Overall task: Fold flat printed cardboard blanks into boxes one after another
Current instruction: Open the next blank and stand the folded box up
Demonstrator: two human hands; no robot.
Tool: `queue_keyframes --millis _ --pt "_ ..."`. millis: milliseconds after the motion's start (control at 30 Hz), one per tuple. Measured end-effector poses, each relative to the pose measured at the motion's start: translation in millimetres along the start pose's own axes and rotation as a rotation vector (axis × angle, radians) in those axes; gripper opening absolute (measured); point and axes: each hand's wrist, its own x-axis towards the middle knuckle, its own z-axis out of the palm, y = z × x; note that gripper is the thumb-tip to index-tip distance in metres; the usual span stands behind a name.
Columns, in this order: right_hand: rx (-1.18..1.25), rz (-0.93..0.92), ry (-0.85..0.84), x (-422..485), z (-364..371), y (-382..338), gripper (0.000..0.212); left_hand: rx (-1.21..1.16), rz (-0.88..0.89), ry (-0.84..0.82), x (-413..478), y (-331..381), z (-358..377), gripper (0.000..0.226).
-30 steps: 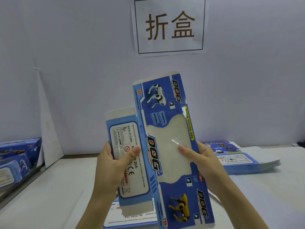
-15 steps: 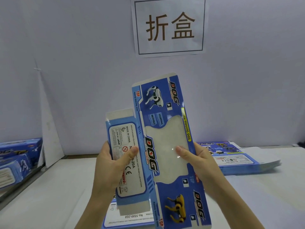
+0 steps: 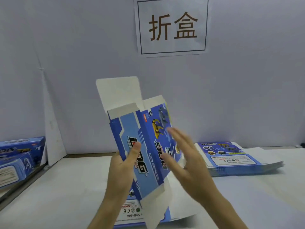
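Note:
A blue printed "DOG" cardboard blank (image 3: pixel 145 146) stands upright in front of me, partly opened into a tube, with white flaps sticking out at the top and bottom. My left hand (image 3: pixel 122 169) grips its left panel, thumb pressed on the front. My right hand (image 3: pixel 186 161) is motion-blurred, with straight fingers lying against the right panel. Another flat blank (image 3: pixel 132 214) lies on the table under my hands.
A stack of flat blanks (image 3: pixel 234 159) lies on the white table at the right. Folded blue boxes (image 3: pixel 18 159) sit at the far left beside a metal rail. A paper sign (image 3: pixel 172 25) hangs on the grey wall behind.
The blank has been turned round and pushed open from flat into a tube; the window side no longer faces me. My right hand has let go of its grip and now lies flat against it.

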Motion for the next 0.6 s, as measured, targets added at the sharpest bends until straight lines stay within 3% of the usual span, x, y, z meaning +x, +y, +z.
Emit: queue_keyframes --millis 100,200,400,500,600 --pt "0.06 0.178 0.188 5.9 -17.0 9.5 0.068 -0.002 -0.036 -0.095 6.0 0.6 -10.8 0.033" --pt "0.373 0.332 0.112 8.7 -35.2 15.2 0.048 -0.002 -0.003 -0.21 4.6 1.0 -12.6 0.032" --pt "0.46 0.142 0.149 10.4 -38.7 13.4 0.018 0.132 0.158 -0.209 3.1 3.4 -4.5 0.073" --pt "0.433 0.101 0.097 8.1 -26.7 13.8 0.022 0.098 0.155 -0.228 3.5 1.1 -3.1 0.081" --pt "0.581 0.243 0.022 7.1 -30.3 20.9 0.054 0.124 0.184 -0.276 8.2 1.2 -12.2 0.081"
